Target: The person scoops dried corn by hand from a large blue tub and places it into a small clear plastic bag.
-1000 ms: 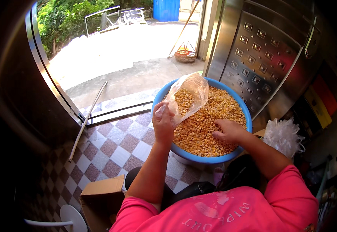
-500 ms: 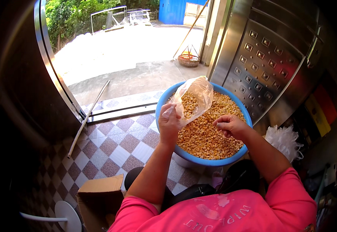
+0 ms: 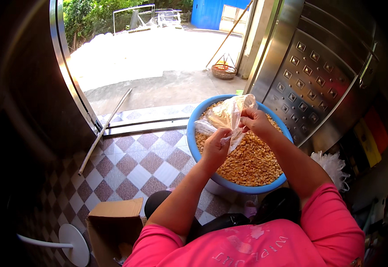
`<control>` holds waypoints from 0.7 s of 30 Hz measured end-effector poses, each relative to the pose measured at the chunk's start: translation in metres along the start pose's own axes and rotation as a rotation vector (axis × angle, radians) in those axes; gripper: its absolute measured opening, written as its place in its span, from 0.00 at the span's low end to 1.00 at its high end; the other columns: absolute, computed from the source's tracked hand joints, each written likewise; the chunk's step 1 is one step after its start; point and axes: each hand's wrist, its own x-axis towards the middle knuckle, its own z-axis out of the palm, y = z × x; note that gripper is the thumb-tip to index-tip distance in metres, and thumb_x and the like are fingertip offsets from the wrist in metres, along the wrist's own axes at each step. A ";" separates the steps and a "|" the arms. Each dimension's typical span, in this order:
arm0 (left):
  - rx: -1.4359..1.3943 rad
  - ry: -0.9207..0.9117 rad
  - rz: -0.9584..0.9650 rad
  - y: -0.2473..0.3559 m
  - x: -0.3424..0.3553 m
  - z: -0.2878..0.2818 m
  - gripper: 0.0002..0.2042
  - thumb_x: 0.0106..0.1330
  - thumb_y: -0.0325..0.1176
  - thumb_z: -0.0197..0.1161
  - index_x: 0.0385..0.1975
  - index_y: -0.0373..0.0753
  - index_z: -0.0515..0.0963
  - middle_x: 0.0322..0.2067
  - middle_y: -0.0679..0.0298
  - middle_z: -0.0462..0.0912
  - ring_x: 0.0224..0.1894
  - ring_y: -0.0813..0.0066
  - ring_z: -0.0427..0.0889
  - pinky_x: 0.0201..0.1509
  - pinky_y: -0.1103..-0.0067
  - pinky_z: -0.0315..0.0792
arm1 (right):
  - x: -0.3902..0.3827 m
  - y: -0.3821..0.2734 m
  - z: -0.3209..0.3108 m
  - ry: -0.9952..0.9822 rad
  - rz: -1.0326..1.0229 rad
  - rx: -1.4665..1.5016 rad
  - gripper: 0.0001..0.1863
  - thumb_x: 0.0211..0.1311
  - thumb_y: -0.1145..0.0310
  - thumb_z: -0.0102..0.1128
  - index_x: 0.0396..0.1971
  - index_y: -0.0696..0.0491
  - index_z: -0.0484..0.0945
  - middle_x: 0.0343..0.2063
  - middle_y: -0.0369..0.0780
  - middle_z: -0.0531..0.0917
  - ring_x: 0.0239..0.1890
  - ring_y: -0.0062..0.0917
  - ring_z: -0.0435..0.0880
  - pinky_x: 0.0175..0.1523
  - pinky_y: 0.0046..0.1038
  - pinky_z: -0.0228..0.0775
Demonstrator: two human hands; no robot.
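A clear plastic bag (image 3: 229, 111) is held over the far side of a wide blue tub (image 3: 239, 188). Dried corn kernels (image 3: 256, 165) fill the tub nearly to its rim. My left hand (image 3: 217, 144) pinches the near edge of the bag. On its right edge, my right hand (image 3: 255, 122) grips the plastic between thumb and fingers. Folds of the bag hide part of the corn behind it, and I cannot tell whether kernels are inside.
An open cardboard box (image 3: 114, 218) and a white round-based stand (image 3: 74, 244) are at lower left. White plastic bags (image 3: 329, 167) hang right of the tub, below a studded metal door (image 3: 307, 84). A pale pole (image 3: 105, 131) leans across the threshold; a wicker basket (image 3: 223, 71) sits outside.
My right hand has come up from over the corn and taken hold of the bag. My left hand has moved right with it, and the bag's mouth is now gathered between both hands.
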 end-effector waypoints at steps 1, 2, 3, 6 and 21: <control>0.001 0.007 -0.002 0.003 -0.001 0.000 0.10 0.58 0.20 0.52 0.39 0.34 0.72 0.32 0.62 0.77 0.35 0.76 0.77 0.38 0.82 0.71 | -0.006 0.002 -0.002 0.019 0.059 -0.038 0.10 0.55 0.74 0.53 0.38 0.59 0.75 0.26 0.36 0.79 0.25 0.15 0.76 0.29 0.19 0.71; 0.073 -0.034 0.044 0.005 -0.002 0.000 0.10 0.57 0.21 0.53 0.39 0.34 0.72 0.32 0.58 0.78 0.36 0.72 0.78 0.39 0.80 0.71 | -0.012 0.007 -0.004 0.035 0.043 -0.058 0.07 0.55 0.75 0.53 0.33 0.59 0.76 0.22 0.34 0.78 0.22 0.13 0.75 0.26 0.16 0.67; 0.142 -0.077 0.089 0.007 -0.003 0.002 0.11 0.56 0.21 0.53 0.39 0.35 0.72 0.32 0.54 0.78 0.37 0.67 0.80 0.39 0.79 0.71 | -0.017 0.016 -0.008 0.032 0.045 -0.062 0.07 0.55 0.75 0.53 0.33 0.59 0.76 0.22 0.34 0.78 0.22 0.13 0.75 0.26 0.16 0.67; 0.147 -0.132 0.065 0.017 -0.004 0.007 0.10 0.55 0.22 0.53 0.38 0.36 0.71 0.33 0.52 0.77 0.38 0.57 0.78 0.40 0.72 0.71 | -0.040 0.036 -0.025 0.043 -0.016 -0.211 0.07 0.55 0.73 0.54 0.32 0.59 0.76 0.21 0.35 0.77 0.22 0.16 0.76 0.25 0.19 0.65; -0.334 0.058 -0.236 0.028 -0.001 -0.001 0.11 0.67 0.35 0.49 0.41 0.35 0.73 0.21 0.71 0.69 0.25 0.89 0.66 0.28 0.89 0.61 | -0.112 0.070 -0.017 0.036 -0.120 -0.678 0.07 0.50 0.73 0.57 0.30 0.57 0.75 0.28 0.47 0.77 0.34 0.39 0.77 0.39 0.33 0.69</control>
